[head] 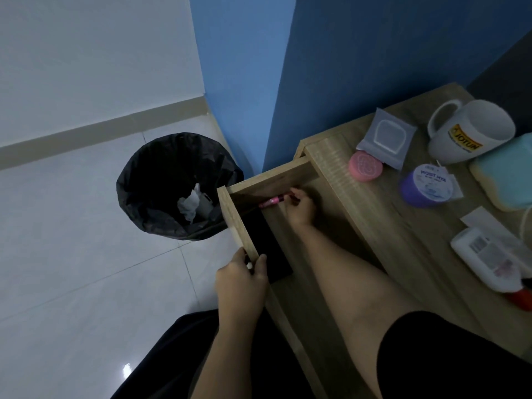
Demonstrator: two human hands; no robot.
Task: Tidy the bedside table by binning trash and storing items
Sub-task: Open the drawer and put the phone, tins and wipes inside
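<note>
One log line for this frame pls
drawer: open | left hand: grips drawer front | right hand: holds pink tube inside drawer | bin: tissue inside

Room corner, dim and cool-lit: blue and white walls over pale tile.

White wall (86, 53) at left, plain, with a beige skirting (100, 131) along its foot. It meets a blue wall (359, 67) that shows two faces, the left one lighter and the right one in shade. The floor (72, 254) is glossy pale tile with thin grout lines and a small bright glint at lower left. A bedside table (403, 234) of light wood grain stands against the shaded blue face, its drawer (239, 220) pulled out. A dark panel (503, 61) rises behind the table at top right; can't tell what it is.
</note>
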